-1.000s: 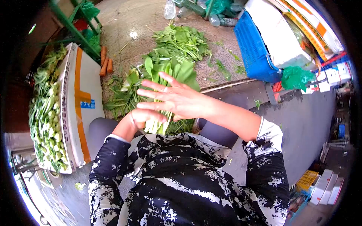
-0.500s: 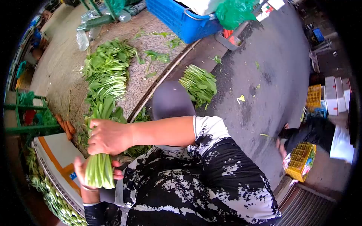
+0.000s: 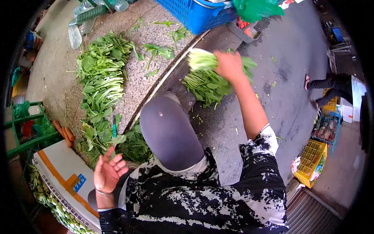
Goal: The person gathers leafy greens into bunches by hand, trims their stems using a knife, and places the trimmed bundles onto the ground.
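Note:
My right hand (image 3: 229,65) is closed round a bunch of leafy greens (image 3: 202,59), blurred by motion, with pale stems pointing left. It is over a second bundle of greens (image 3: 206,86) lying on the dark ground by the kerb. Nothing is in my left hand (image 3: 110,171), held palm up with fingers apart near the white box. Just above it, a small green-handled tool (image 3: 114,128) lies among loose greens (image 3: 134,146). A long heap of leafy greens (image 3: 103,74) stretches along the speckled pavement.
A blue crate (image 3: 202,17) with a green plastic bag (image 3: 257,8) stands at the top. Carrots (image 3: 67,133) lie beside the white box (image 3: 64,171). A rounded grey shape (image 3: 167,128) fills the middle. At right are yellow crates (image 3: 309,158) and a walking person (image 3: 335,85).
My right hand has carried the bunch from above my left hand, up and right to the bundle by the kerb. My left hand has let go of its stems and opened.

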The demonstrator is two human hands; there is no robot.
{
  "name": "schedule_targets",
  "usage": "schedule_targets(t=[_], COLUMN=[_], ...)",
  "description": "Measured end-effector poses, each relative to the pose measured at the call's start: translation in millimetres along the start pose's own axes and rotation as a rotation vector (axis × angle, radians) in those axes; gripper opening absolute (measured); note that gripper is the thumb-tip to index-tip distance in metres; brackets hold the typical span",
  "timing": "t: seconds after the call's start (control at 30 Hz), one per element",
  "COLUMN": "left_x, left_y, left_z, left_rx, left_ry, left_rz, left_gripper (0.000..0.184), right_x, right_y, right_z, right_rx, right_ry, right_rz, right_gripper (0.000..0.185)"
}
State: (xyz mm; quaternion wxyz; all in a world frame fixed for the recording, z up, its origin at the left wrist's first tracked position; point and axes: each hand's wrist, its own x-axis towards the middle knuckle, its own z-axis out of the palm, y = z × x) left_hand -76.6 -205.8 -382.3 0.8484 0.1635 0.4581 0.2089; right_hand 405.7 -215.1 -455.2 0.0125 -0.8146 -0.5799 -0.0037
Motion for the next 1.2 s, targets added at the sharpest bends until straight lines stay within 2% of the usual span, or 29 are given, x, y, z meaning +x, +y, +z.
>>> schedule_targets(t=[0.07, 0.1, 0.17, 0.27, 0.33, 0.4, 0.43, 0.47, 0.53, 0.57, 0.67, 0.73, 0.83, 0.93, 1.0, 1.13, 1.2], left_x=[12, 18, 29, 42, 46, 52, 53, 55, 58, 59, 63, 63, 66, 65, 63, 56, 56], left_y=[-13, -18, -26, -30, -31, -31, -31, -32, -33, -35, -35, -35, -26, -5, 9, 39, 46], left_z=[-3, -2, -3, 3, 2, -1, -3, -4, -7, -7, -12, -15, -23, -31, -43, -64, -84], left_rx=[-0.041, -0.059, -0.060, -0.058, -0.054, -0.077, -0.082, -0.086, -0.095, -0.086, -0.092, -0.117, -0.109, -0.121, -0.124, -0.104, -0.107], left_ry=[0.025, 0.019, 0.011, 0.033, 0.044, 0.068, 0.077, 0.092, 0.114, 0.135, 0.161, 0.172, 0.119, 0.125, 0.100, 0.108, 0.113], left_rz=[-0.066, -0.092, -0.133, -0.173, -0.191, -0.207, -0.210, -0.219, -0.226, -0.235, -0.251, -0.255, -0.205, -0.173, -0.119, 0.018, 0.065], left_gripper=[0.049, 0.049, 0.048, 0.048, 0.047, 0.046, 0.046, 0.046, 0.046, 0.046, 0.046, 0.047, 0.048, 0.046, 0.045, 0.041, 0.044], right_x=[-9, -13, -17, -10, -9, -9, -5, -10, -19, -20, -25, -29, -16, -7, 9, 56, 97], right_y=[30, 38, 43, 34, 25, 13, 0, -8, -20, -22, -27, -22, -16, -17, -27, -47, -56], right_z=[54, 80, 124, 163, 190, 214, 202, 212, 238, 248, 270, 281, 277, 249, 223, 183, 183], right_rx=[-0.144, -0.140, -0.162, -0.178, -0.201, -0.185, -0.032, -0.031, 0.052, 0.127, 0.127, 0.086, 0.098, 0.152, 0.005, -0.014, 0.653], right_ry=[-0.203, -0.211, -0.241, -0.260, -0.256, -0.046, -0.325, -0.333, -0.186, -0.309, -0.230, -0.224, -0.350, -0.465, -0.607, -0.725, -0.887], right_rz=[0.088, 0.079, 0.198, 0.260, 0.256, 0.274, 0.379, 0.373, 0.400, 0.470, 0.507, 0.474, 0.468, 0.459, 0.472, 0.271, -0.054], right_gripper=[0.016, 0.016, 0.019, 0.024, 0.029, 0.027, 0.054, 0.054, 0.081, 0.092, 0.091, 0.093, 0.100, 0.105, 0.104, 0.103, 0.094])
